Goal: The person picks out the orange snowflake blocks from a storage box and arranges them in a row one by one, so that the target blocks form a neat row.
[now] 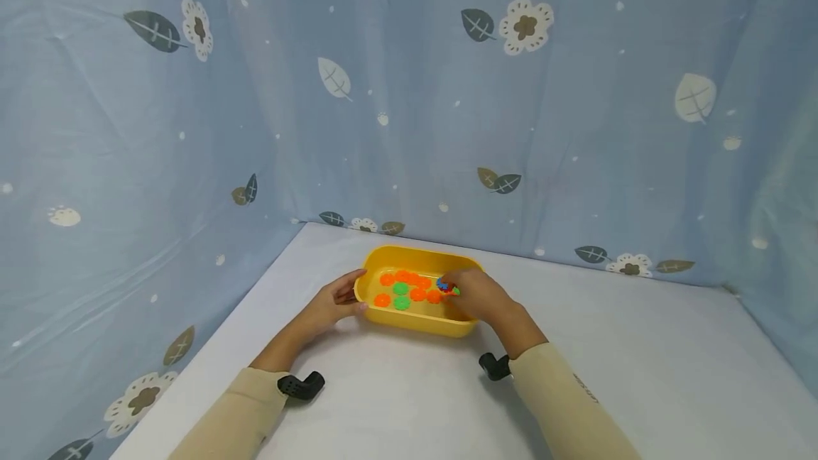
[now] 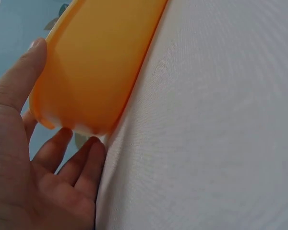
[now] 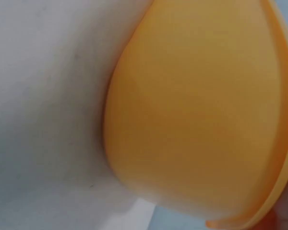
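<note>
A yellow plastic tub (image 1: 402,319) holds several small round pieces with notched edges, among them an orange piece (image 1: 382,300) and a green piece (image 1: 401,302). At the tub's left end, my left hand (image 1: 329,307) grips the wall, thumb at the near corner and fingers round the end; the left wrist view shows its fingertips against the tub (image 2: 101,62). My right hand (image 1: 479,294) reaches over the right end into the tub. Its fingertips pinch small pieces, a blue piece (image 1: 442,285) and a red one showing, with a bit of green beside them. The fingers partly hide these.
A white cloth (image 1: 409,403) covers the table under the tub. Blue curtains with leaf and flower prints (image 1: 409,91) hang behind it and along the left side. Black wrist-camera mounts (image 1: 302,386) sit at both sleeve cuffs.
</note>
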Demonstrator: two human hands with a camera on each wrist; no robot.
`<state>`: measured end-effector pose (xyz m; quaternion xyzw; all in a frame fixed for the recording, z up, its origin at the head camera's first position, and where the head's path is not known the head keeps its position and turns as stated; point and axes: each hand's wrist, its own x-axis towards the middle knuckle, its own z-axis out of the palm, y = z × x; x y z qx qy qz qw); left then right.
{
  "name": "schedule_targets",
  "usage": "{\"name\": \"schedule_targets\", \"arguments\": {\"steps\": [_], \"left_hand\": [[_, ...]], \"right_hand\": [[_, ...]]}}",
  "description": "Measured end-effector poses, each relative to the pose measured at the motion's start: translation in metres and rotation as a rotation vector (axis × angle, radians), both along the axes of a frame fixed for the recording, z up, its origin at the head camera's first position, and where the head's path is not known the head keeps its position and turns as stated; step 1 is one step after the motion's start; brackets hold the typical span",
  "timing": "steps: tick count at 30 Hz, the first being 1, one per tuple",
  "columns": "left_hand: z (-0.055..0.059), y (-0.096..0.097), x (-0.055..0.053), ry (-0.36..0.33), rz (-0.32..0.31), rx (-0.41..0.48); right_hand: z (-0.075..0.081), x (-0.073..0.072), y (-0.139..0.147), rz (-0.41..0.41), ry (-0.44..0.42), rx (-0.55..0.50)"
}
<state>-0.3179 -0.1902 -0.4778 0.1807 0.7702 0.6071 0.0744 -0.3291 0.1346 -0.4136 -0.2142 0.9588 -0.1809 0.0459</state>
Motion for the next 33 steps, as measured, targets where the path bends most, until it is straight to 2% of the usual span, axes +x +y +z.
{"name": "schedule_targets", "arguments": {"steps": [5,9,15,18,21,26,33], "left_hand": [[0.0,0.001,0.004,0.011,-0.002,-0.009],[-0.001,0.002,0.005,0.004,0.011,-0.026],[0.002,0.001,0.004,0.069,0.089,-0.15],[0.004,0.002,0.004,0.094,0.125,-0.193],[0.004,0.002,0.003,0.115,0.135,-0.217],[0.002,-0.001,0.005,0.139,0.13,-0.247],[0.009,-0.006,0.007,0.202,0.118,-0.391]], "right_hand": [[-0.001,-0.003,-0.009,-0.022,0.021,0.16],[-0.005,-0.004,-0.012,-0.023,0.016,0.229],[-0.008,-0.006,-0.016,0.006,0.074,0.313],[-0.008,-0.008,-0.017,0.021,0.111,0.33],[-0.01,-0.009,-0.018,0.025,0.121,0.34],[-0.011,-0.009,-0.021,0.036,0.114,0.326],[-0.007,-0.009,-0.025,0.065,0.085,0.26]]}}
